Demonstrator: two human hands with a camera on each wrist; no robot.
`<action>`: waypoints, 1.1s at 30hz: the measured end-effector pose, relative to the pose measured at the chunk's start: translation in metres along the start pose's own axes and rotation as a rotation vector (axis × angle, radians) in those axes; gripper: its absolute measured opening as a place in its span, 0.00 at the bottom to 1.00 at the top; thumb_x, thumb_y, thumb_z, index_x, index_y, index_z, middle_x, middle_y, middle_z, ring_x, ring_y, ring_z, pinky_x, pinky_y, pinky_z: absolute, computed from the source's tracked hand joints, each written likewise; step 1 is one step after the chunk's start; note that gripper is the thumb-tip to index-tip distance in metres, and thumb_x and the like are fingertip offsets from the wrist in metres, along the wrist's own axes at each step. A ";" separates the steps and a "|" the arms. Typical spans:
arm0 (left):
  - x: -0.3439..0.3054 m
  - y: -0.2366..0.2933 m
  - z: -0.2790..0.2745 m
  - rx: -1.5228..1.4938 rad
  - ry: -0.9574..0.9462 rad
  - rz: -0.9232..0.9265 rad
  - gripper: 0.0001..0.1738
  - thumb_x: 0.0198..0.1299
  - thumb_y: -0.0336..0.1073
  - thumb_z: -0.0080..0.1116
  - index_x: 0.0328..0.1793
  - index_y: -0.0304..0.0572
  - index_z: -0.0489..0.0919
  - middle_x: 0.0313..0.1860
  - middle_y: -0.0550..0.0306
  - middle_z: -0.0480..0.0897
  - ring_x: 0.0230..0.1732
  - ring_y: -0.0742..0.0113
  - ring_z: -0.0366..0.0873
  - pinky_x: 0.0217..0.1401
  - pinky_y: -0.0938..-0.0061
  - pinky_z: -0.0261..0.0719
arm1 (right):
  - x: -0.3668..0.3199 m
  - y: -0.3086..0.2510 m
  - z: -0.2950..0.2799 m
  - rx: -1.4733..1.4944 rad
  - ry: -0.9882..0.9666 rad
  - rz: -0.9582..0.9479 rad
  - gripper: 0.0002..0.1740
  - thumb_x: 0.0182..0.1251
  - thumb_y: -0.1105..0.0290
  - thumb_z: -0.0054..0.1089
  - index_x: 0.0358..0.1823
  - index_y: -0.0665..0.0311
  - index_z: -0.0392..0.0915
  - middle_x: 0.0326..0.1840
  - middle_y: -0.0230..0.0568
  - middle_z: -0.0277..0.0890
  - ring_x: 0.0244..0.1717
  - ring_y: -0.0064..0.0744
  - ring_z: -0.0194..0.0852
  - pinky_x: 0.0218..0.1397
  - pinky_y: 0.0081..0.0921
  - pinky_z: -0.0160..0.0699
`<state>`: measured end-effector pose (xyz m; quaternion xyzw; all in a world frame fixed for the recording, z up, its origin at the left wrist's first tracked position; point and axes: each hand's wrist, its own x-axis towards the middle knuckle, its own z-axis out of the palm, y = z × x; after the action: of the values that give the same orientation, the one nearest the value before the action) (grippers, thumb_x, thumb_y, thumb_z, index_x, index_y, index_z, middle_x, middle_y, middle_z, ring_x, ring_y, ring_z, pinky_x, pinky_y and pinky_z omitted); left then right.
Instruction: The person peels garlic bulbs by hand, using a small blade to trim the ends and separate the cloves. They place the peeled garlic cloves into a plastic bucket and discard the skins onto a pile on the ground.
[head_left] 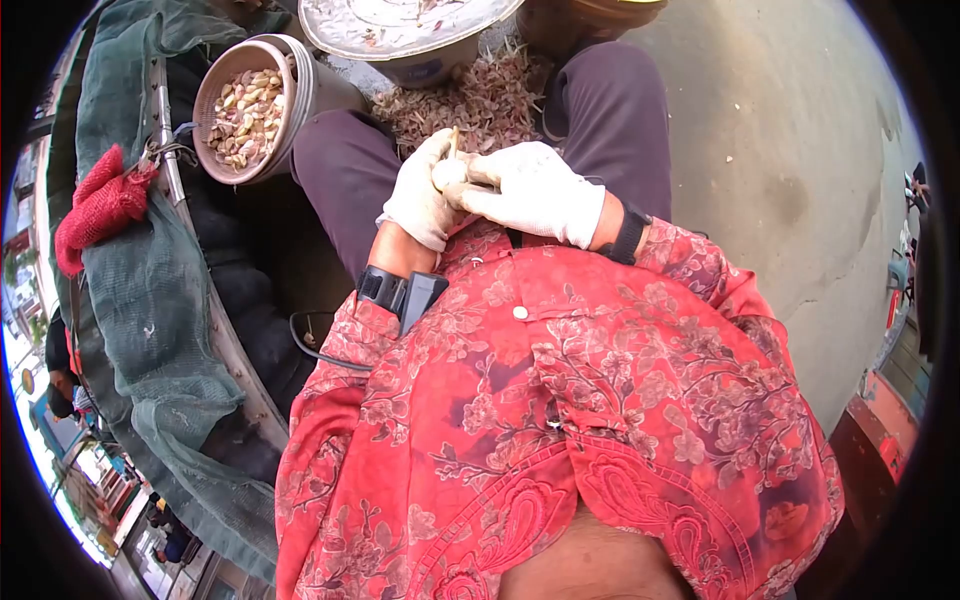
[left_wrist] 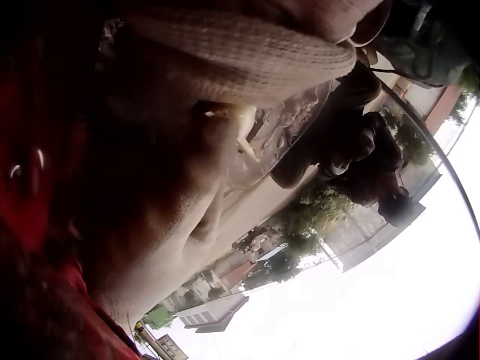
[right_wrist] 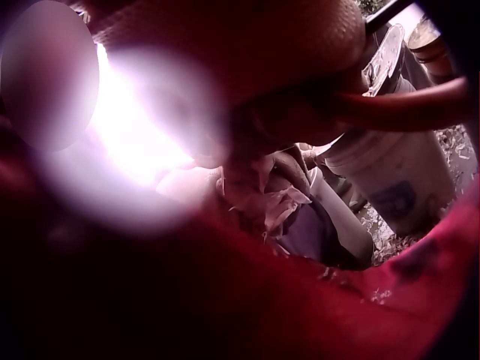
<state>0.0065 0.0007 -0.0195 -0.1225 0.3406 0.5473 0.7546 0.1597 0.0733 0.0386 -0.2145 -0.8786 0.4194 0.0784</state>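
Note:
In the head view, both hands wear whitish gloves and meet between the knees. My left hand (head_left: 415,200) grips a pale garlic bulb (head_left: 449,174), its thin stalk pointing away from the body. Fingers and thumb of my right hand (head_left: 545,196) close in from the other side and pinch the bulb. The palms hide part of it. In the left wrist view, a pale stalk (left_wrist: 244,133) shows between the gloved hands. Papery skin (right_wrist: 281,206) hangs below the hand in the right wrist view, which is dark and partly washed out by glare.
A pail (head_left: 203,130) of peeled garlic cloves (head_left: 245,115) stands at the left knee. Ahead is a wide pale basin (head_left: 335,38) on a bucket, with a heap of garlic skins (head_left: 455,112) below it. Green netting (head_left: 150,300) and a red mesh bag (head_left: 105,210) lie along the left.

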 end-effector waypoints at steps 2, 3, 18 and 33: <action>0.006 0.001 -0.009 -0.085 0.060 0.035 0.20 0.68 0.49 0.47 0.38 0.38 0.75 0.28 0.51 0.80 0.28 0.56 0.79 0.31 0.63 0.81 | 0.001 0.001 -0.001 -0.020 -0.032 -0.027 0.20 0.67 0.48 0.52 0.43 0.56 0.82 0.26 0.47 0.77 0.29 0.47 0.78 0.34 0.38 0.75; 0.005 0.001 -0.007 -0.086 0.060 0.036 0.20 0.68 0.49 0.47 0.38 0.38 0.75 0.28 0.51 0.80 0.28 0.56 0.79 0.31 0.63 0.81 | 0.002 -0.001 -0.004 -0.020 -0.032 -0.028 0.20 0.67 0.48 0.52 0.43 0.56 0.82 0.26 0.47 0.77 0.29 0.47 0.78 0.34 0.38 0.75; 0.003 0.000 -0.007 -0.114 0.217 0.170 0.23 0.68 0.51 0.49 0.41 0.32 0.72 0.22 0.50 0.76 0.18 0.65 0.70 0.18 0.78 0.67 | -0.001 -0.001 -0.005 -0.190 -0.413 -0.060 0.25 0.65 0.47 0.50 0.28 0.62 0.82 0.29 0.48 0.80 0.33 0.49 0.80 0.40 0.43 0.76; -0.009 0.056 0.002 -0.069 0.076 0.269 0.23 0.73 0.49 0.42 0.45 0.32 0.74 0.31 0.50 0.76 0.28 0.64 0.69 0.27 0.78 0.67 | 0.068 0.043 -0.035 -0.346 -0.061 -0.014 0.20 0.70 0.51 0.49 0.38 0.63 0.74 0.31 0.52 0.77 0.37 0.51 0.78 0.42 0.42 0.74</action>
<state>-0.0456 0.0163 -0.0018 -0.1222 0.3631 0.6498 0.6565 0.1230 0.1518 0.0253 -0.2056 -0.9412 0.2675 0.0166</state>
